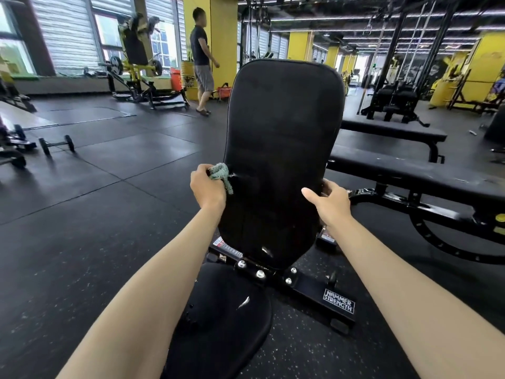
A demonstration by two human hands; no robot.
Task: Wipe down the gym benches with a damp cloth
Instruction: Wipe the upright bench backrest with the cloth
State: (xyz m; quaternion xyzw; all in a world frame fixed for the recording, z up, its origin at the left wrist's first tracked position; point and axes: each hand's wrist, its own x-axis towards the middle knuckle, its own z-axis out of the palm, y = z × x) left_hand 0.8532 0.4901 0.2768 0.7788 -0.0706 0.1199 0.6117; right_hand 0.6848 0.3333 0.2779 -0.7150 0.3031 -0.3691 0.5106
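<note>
Two hands on backrest [281, 149] — left hand [208, 187] grips cloth [222, 175] at left edge.

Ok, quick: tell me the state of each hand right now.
Left hand: grips the bunched cloth against the left edge of the backrest.
Right hand: holds the backrest by its right edge, thumb on the front.

Teal cloth [220, 173], black backrest [281, 149], yellow pillars [222, 31]

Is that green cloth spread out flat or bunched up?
Bunched up: the cloth sits wadded in the left hand against the backrest edge.
</note>
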